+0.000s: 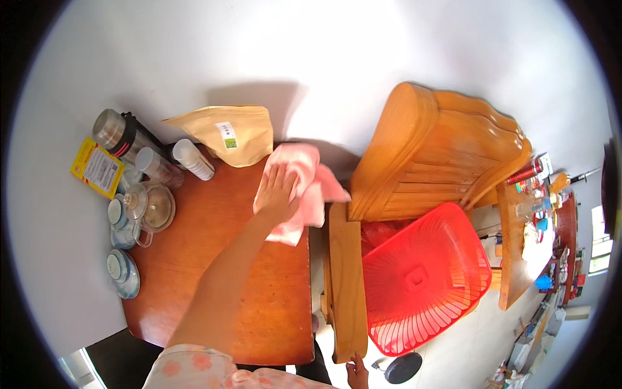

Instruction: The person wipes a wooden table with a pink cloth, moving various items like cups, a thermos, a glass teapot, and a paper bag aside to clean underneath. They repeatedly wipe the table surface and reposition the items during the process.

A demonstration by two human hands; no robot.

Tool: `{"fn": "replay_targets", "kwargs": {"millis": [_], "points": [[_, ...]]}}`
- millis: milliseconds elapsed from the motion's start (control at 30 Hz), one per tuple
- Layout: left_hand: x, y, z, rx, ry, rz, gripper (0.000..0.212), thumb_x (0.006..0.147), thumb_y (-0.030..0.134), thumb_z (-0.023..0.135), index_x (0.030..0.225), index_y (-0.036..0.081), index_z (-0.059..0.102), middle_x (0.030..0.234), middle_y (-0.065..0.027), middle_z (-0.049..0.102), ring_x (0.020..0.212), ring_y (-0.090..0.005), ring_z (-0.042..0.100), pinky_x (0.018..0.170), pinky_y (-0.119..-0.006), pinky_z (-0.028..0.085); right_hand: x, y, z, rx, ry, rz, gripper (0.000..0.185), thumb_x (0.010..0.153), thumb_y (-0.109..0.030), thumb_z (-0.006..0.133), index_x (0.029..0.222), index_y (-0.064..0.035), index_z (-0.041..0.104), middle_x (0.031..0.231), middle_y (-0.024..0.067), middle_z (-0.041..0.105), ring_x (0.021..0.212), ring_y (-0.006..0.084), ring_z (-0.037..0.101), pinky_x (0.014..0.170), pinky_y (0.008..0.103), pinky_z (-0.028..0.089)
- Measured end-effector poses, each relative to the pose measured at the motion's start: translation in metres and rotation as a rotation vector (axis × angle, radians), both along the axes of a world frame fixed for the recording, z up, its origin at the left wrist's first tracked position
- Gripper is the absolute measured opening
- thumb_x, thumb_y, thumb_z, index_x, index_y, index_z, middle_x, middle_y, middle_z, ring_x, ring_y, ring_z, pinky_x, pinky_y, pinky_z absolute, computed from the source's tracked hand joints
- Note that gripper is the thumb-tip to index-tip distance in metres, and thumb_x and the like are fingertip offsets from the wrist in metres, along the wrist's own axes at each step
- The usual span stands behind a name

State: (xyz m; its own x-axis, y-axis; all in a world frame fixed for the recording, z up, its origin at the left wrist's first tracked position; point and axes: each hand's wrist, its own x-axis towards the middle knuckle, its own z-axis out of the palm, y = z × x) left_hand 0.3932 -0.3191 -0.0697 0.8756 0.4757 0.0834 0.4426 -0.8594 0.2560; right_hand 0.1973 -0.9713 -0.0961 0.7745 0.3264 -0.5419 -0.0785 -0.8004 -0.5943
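Observation:
My left hand (278, 194) is spread over a pink cloth (303, 170), fingers pressing it down at the right back edge of a reddish-brown wooden table (228, 272). Part of the cloth hangs past the table's side towards a wooden chair (418, 150). Low in the view, my right hand (357, 373) is by the front end of the chair's armrest (350, 287), its fingertips close to or touching the wood. Nothing shows in that hand, and the picture's lower edge is close below it. A brown paper pouch (243, 133) with a label stands behind the cloth.
Along the table's left side stand a steel thermos flask (114, 131), a white-capped bottle (194, 159), a lidded glass teapot (153, 206) and lidded cups (124, 272). A yellow printed packet (97, 167) leans there. A red plastic basket (423, 277) lies tilted on the chair seat.

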Motion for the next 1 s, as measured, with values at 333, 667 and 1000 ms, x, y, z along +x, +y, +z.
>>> {"fn": "replay_targets", "kwargs": {"millis": [333, 667, 1000], "points": [[-0.14, -0.08, 0.006, -0.18, 0.081, -0.028, 0.076, 0.083, 0.042, 0.067, 0.147, 0.008, 0.043, 0.159, -0.0261, 0.028, 0.15, -0.0458, 0.022, 0.121, -0.059, 0.019, 0.028, 0.009, -0.001, -0.208, 0.163, 0.184, 0.051, 0.101, -0.021, 0.06, 0.147, -0.006, 0.047, 0.116, 0.02, 0.07, 0.088, 0.0279, 0.07, 0.069, 0.0371, 0.055], [-0.183, 0.037, -0.012, 0.09, 0.084, 0.654, 0.077, 0.09, 0.041, 0.056, 0.151, -0.001, 0.035, 0.159, -0.029, 0.028, 0.15, -0.0457, 0.02, 0.123, -0.056, 0.016, 0.065, 0.08, -0.007, 0.274, 0.196, 0.296, 0.063, 0.096, -0.008, 0.059, 0.151, 0.0074, 0.031, 0.12, 0.0223, 0.067, 0.1, 0.0252, 0.07, 0.086, 0.0348, 0.055], [-0.167, -0.115, 0.002, -0.123, 0.19, -0.096, 0.073, 0.088, 0.053, 0.061, 0.145, 0.009, 0.048, 0.154, -0.027, 0.037, 0.146, -0.0473, 0.028, 0.12, -0.06, 0.02, 0.071, 0.073, 0.04, 0.012, 0.119, 0.28, 0.061, 0.096, -0.012, 0.06, 0.151, -0.0017, 0.036, 0.116, 0.0254, 0.068, 0.103, 0.0334, 0.072, 0.083, 0.0387, 0.058]]}}
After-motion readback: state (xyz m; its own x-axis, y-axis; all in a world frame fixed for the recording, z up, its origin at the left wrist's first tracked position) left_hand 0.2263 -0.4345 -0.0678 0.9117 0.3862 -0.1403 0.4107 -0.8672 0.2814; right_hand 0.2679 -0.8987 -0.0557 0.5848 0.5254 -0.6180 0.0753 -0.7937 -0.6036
